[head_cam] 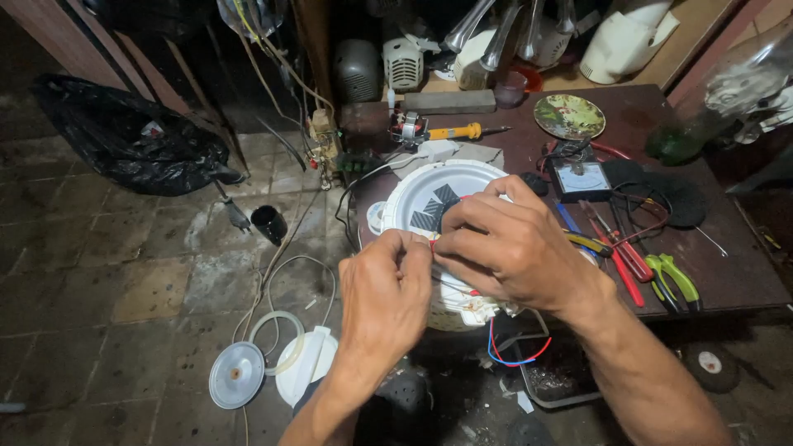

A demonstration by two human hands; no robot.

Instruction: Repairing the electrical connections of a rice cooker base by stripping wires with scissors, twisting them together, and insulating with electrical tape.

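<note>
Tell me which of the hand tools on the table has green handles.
The pliers lying at the table's front right edge, right of the right hand. Their handles are bright green; the tools beside them have red handles, and the screwdriver farther back has a yellow one.

Both hands meet over a white round appliance (429,198) at the near left edge of the bench (727,272). The left hand (384,293) pinches a small red piece at its fingers (410,245); the right hand (512,244) rests on the appliance. Red and blue wires (512,351) hang below. Pliers (673,281) and a meter (578,177) lie right.
</note>
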